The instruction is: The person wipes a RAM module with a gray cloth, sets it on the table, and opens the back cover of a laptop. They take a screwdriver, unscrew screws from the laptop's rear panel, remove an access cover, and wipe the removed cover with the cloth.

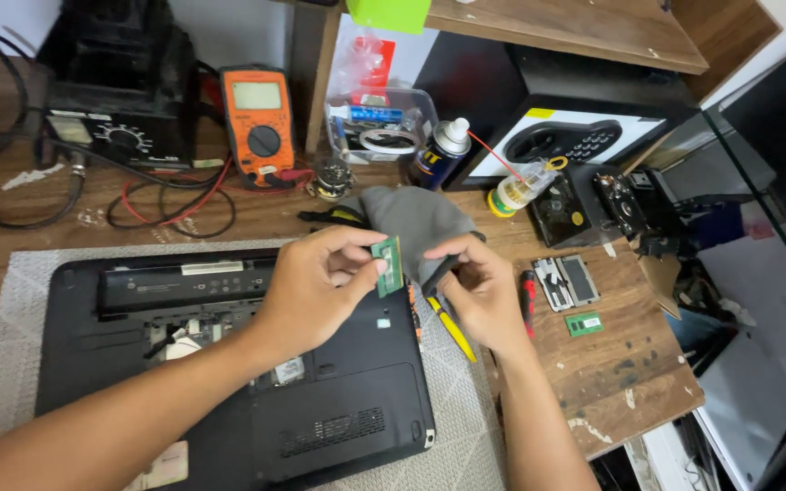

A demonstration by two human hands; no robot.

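Observation:
My left hand point(316, 286) pinches a small green memory module point(387, 266) upright above the right part of an upturned black laptop point(338, 409). My right hand point(479, 291) holds a grey cloth point(416, 223) against the module's right edge. The laptop lies bottom-up on a grey mat point(20, 309), with part of its cover off and inner parts showing at the left. A yellow-handled tool point(452, 329) lies under my right hand.
A second green module point(584, 324) and small metal covers point(568, 280) lie on the wooden table to the right. Behind stand an orange multimeter point(258, 123), a black soldering station point(115, 86), a spray can point(440, 153), a small bottle point(518, 189) and a clear box point(379, 127). The table edge drops off at right.

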